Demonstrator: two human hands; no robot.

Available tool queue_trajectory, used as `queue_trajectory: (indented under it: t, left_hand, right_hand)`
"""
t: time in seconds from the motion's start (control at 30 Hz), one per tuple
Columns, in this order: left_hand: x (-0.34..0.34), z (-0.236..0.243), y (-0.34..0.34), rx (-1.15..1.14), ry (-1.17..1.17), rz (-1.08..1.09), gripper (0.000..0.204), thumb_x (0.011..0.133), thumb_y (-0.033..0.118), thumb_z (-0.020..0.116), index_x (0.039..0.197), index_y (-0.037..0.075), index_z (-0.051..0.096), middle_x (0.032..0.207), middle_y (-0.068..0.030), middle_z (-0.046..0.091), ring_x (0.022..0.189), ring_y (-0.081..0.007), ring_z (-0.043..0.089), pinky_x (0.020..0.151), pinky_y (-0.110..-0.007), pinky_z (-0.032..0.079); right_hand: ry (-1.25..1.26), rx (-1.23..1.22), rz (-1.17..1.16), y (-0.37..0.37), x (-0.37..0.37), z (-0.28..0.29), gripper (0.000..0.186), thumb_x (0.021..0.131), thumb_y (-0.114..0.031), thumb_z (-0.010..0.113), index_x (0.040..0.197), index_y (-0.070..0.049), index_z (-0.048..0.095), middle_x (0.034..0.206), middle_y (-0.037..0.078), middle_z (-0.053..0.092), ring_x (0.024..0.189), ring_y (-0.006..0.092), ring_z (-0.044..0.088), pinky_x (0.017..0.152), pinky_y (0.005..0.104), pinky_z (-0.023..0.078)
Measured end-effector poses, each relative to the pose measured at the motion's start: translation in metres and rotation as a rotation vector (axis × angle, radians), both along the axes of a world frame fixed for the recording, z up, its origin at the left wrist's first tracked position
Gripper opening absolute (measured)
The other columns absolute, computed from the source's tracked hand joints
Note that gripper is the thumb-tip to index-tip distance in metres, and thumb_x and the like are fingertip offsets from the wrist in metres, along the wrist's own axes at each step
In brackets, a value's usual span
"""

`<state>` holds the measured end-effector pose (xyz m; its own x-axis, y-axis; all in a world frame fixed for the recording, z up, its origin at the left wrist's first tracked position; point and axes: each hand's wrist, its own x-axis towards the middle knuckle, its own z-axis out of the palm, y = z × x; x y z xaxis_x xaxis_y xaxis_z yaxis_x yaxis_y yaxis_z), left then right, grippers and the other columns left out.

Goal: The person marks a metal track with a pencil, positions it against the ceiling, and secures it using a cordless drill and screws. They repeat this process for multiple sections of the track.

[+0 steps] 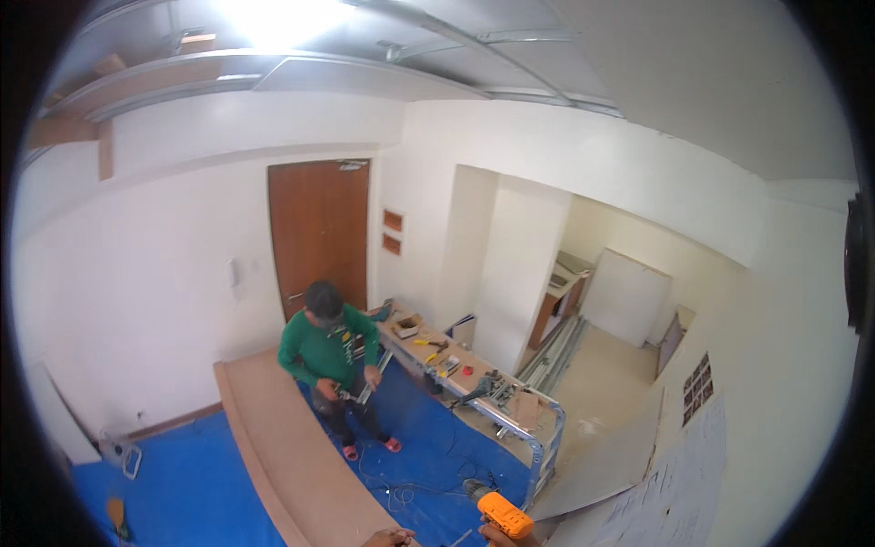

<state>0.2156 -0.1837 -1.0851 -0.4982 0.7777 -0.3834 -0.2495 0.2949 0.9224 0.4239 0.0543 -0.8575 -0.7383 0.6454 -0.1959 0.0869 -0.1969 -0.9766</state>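
At the lower edge my right hand [494, 532] is wrapped round an orange cordless drill [507, 516]. The drill's dark chuck points up and to the left. My left hand [390, 538] shows just above the lower edge, beside the brown board-topped surface [310, 456]. Its fingers are closed together, and whatever they hold, if anything, is too small to make out. Below the wrists, both arms are mostly cut off by the frame.
A person in a green top [328, 351] stands on blue floor sheeting [182, 483], handling a light metal piece [365, 394]. A metal-framed work platform [540, 448] holds several tools. Cables [401, 495] lie on the sheeting. Metal ceiling framing [456, 41] is exposed overhead.
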Motion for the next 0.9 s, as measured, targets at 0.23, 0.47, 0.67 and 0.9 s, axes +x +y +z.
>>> queue_trajectory:
  t: [0.23, 0.47, 0.67, 0.9]
  left_hand:
    - [-0.093, 0.135, 0.022, 0.175, 0.143, -0.098, 0.036, 0.111, 0.032, 0.052, 0.128, 0.002, 0.064, 0.096, -0.0088, 0.067, 0.082, -0.0179, 0.064, 0.072, -0.034, 0.054]
    - [-0.138, 0.163, 0.051, 0.209, -0.139, 0.002, 0.026, 0.109, 0.010, 0.048, 0.123, -0.008, 0.061, 0.101, -0.0132, 0.071, 0.085, -0.0209, 0.069, 0.080, -0.034, 0.059]
    - [-0.066, 0.162, 0.065, 0.218, -0.264, 0.166, 0.024, 0.105, 0.006, 0.054, 0.124, -0.005, 0.063, 0.102, -0.0117, 0.069, 0.086, -0.0195, 0.066, 0.082, -0.031, 0.056]
    - [0.028, 0.179, 0.086, 0.172, -0.502, -0.253, 0.022, 0.108, 0.015, 0.049, 0.124, 0.007, 0.061, 0.099, -0.0003, 0.063, 0.085, -0.0100, 0.058, 0.075, -0.025, 0.048]
  right_hand:
    - [0.057, -0.002, -0.092, -0.025, -0.059, 0.028, 0.036, 0.092, -0.012, 0.075, 0.124, 0.000, 0.064, 0.091, 0.002, 0.067, 0.077, 0.0147, 0.066, 0.069, 0.0319, 0.055]
    - [0.058, -0.014, -0.096, -0.017, -0.063, 0.025, 0.035, 0.092, -0.012, 0.075, 0.123, 0.000, 0.064, 0.090, 0.002, 0.067, 0.077, 0.0147, 0.066, 0.069, 0.0317, 0.054]
    - [0.072, -0.070, -0.062, -0.013, -0.046, 0.006, 0.035, 0.092, -0.012, 0.075, 0.123, 0.000, 0.064, 0.090, 0.002, 0.067, 0.076, 0.0147, 0.066, 0.069, 0.0316, 0.054]
    - [0.010, -0.096, -0.040, -0.015, -0.002, -0.012, 0.035, 0.092, -0.013, 0.076, 0.122, 0.000, 0.064, 0.090, 0.002, 0.067, 0.076, 0.0146, 0.066, 0.069, 0.0315, 0.054]
